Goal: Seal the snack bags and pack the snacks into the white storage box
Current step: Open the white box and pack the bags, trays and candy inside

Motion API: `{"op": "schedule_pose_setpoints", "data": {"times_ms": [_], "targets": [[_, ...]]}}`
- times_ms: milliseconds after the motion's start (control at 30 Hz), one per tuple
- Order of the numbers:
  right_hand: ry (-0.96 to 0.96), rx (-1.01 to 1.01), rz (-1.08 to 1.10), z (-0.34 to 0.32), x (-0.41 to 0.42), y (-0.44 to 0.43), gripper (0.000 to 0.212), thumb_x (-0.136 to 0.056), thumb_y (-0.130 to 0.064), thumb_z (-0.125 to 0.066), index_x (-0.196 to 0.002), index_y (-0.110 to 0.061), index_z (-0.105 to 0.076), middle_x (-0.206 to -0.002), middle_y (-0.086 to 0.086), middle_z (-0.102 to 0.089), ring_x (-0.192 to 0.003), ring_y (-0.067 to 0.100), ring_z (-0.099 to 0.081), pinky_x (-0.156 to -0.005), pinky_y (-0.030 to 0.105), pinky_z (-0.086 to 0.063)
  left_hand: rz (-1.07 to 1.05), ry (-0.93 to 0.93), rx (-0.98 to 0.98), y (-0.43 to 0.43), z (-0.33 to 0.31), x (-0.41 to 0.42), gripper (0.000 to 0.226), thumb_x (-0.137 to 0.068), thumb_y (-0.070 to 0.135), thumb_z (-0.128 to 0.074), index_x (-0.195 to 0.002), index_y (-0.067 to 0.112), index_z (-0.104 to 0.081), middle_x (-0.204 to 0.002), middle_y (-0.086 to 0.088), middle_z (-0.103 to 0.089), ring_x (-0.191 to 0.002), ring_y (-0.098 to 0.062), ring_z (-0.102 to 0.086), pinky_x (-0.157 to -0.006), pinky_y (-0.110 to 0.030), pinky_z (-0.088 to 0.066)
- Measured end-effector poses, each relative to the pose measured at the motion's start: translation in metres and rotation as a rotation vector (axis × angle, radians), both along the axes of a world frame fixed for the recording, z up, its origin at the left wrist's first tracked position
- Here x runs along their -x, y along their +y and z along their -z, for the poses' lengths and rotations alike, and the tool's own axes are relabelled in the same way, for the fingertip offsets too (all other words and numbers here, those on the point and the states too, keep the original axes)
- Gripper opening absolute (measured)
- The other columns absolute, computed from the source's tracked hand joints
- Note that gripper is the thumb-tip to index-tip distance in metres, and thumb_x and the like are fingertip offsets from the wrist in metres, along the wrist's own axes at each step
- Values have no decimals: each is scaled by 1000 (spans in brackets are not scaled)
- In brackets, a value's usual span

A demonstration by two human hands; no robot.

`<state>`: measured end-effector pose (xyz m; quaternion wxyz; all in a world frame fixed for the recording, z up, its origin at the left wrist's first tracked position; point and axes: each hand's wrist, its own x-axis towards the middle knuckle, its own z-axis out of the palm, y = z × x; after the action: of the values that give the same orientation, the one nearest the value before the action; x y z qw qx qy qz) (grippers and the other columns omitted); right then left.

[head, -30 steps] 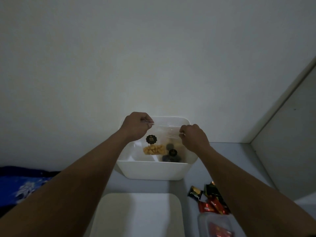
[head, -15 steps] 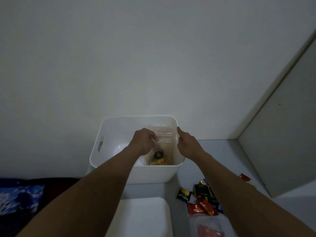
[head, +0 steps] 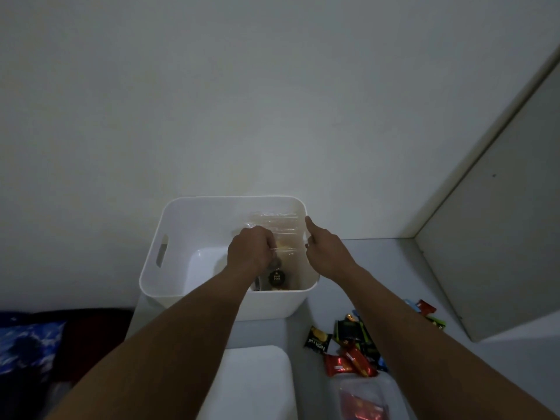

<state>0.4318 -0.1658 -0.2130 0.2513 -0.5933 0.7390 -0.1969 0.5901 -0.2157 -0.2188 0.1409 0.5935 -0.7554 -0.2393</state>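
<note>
Clear snack bag (head: 274, 234), a second earlier held above the white storage box (head: 169, 234), now lowered into its right half: left hand (head: 251, 251) clenched on the bag's left edge, right hand (head: 322, 251) closed at its right edge beside the box wall, packing nearly complete.

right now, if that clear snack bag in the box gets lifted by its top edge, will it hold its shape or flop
Probably flop: the clear snack bag looks like thin, wrinkled film, bending where the left hand grips it. Likely bottom-heavy, since the snacks seem to sit low near the black sticker, so the top should crumple. The glossy film may be somewhat slippery. The white storage box looks rigid by contrast.
</note>
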Motion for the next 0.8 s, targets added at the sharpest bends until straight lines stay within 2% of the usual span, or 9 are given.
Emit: {"op": "schedule_pose_setpoints", "data": {"times_ms": [167,267,500,667,800], "targets": [[13,-12,-24,-3,-4,4,56,-106,-23,-29,-157,-16,-8,-126,17,-60,-111,28,-57,-84,29,-40,-27,-38,-57,2,0,2,15,-70,19,-80,-83,23,-75,-90,-1,-71,-79,-22,-65,-78,-35,-58],[20,-20,-37,-2,-8,5,57,-107,-26,-28,-157,-14,-4,-129,18,-58,-115,29,-55,-83,27,-36,-37,-47,-69,2,0,0,18,-67,29,-84,-82,23,-75,-87,0,-71,-77,-21,-65,-75,-33,-57],[21,-58,-56,-3,-13,8,61,-106,-23,-31,-156,-11,2,-149,17,-39,-132,31,-43,-103,36,-37,-36,-32,-79,5,3,-5,30,-64,42,-87,-82,22,-74,-86,4,-71,-76,-20,-66,-71,-31,-55],[32,-80,-60,-7,-14,11,62,-105,-21,-32,-156,-10,1,-153,15,-34,-136,30,-40,-105,34,-35,-27,-41,-45,7,5,-7,14,-77,20,-78,-91,17,-78,-90,-4,-73,-79,-23,-66,-71,-28,-52],[42,-99,-62,-9,-14,12,62,-105,-20,-32,-156,-8,1,-155,16,-32,-138,31,-38,-108,35,-33,-34,-13,-50,8,8,-3,15,-74,21,-81,-87,13,-78,-87,-5,-73,-77,-23,-67,-77,-33,-57]]}}
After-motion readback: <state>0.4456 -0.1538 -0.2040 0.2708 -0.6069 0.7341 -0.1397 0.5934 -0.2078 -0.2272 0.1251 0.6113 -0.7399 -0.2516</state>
